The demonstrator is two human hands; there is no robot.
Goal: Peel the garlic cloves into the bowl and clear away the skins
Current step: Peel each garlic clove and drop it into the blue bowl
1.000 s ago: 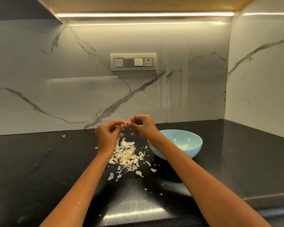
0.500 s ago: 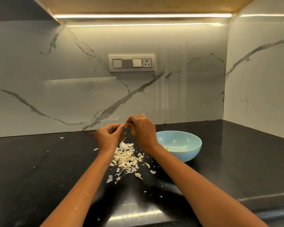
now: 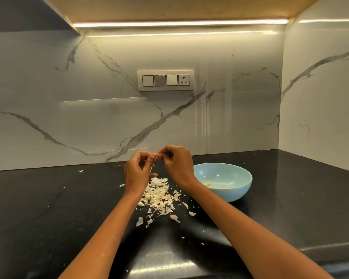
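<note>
left hand point(image 3: 138, 170): has slipped a little lower beside the right, fingertips still pinching the garlic clove point(image 3: 155, 155) above the skin pile point(image 3: 159, 195) | right hand point(image 3: 176, 164): rolled knuckles-up over the clove, wrist drawn off the bowl point(image 3: 223, 181) | bowl: more of its inside showing, a yellowish bit now uncovered
</note>
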